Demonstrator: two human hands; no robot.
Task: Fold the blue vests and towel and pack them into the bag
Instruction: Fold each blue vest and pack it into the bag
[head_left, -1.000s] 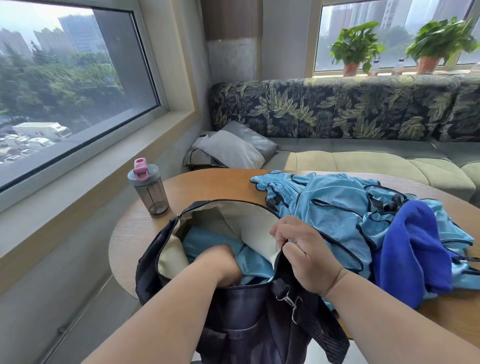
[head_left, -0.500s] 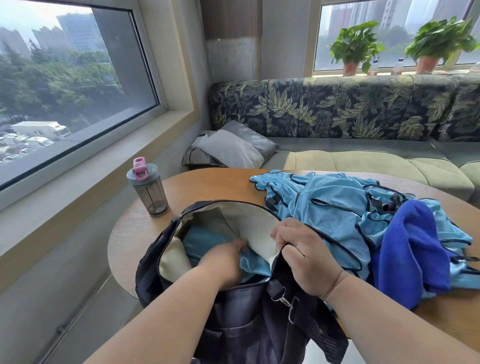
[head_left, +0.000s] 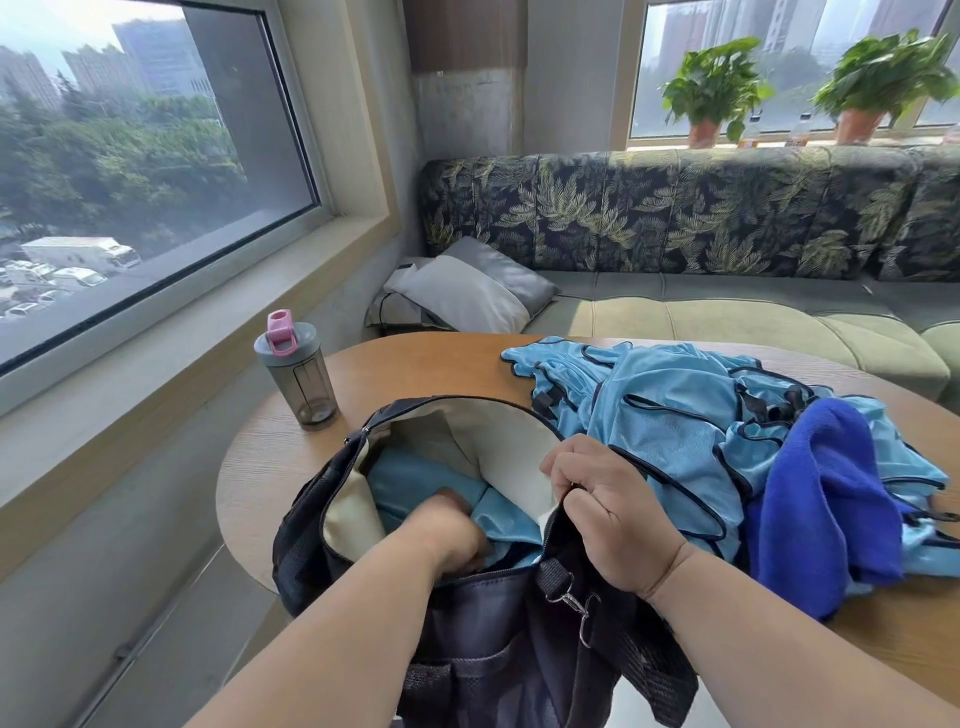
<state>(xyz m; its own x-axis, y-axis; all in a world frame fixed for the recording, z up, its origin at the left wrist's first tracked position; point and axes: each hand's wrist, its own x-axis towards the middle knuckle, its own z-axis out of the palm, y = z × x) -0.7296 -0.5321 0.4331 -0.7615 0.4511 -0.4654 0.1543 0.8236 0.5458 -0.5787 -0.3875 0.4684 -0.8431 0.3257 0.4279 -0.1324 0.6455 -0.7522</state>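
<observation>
The dark navy fabric bag (head_left: 483, 639) sat at the near edge of the round wooden tabletop (head_left: 415, 364), its mouth held wide to show a cream lining. The right hand (head_left: 608, 512) pinched the right rim of the opening, fingers (head_left: 582, 496) curled tight on the cloth. The left hand (head_left: 447, 530) was sunk inside the bag, pressing down on a folded light-blue vest (head_left: 415, 480); whether its fingers gripped the fabric or merely pushed could not be told, since they were hidden against the bag's near wall.

The heap of unfolded light-blue vests with dark piping (head_left: 665, 410) lay just right of the bag, spreading towards the tabletop's far right edge, with the royal-blue towel (head_left: 826, 493) draped over its right side. That heap lay just beside the right hand, while the left hand was further off, across the bag's opening. So the next vest would likely fall to the right hand, once it let go of the rim
</observation>
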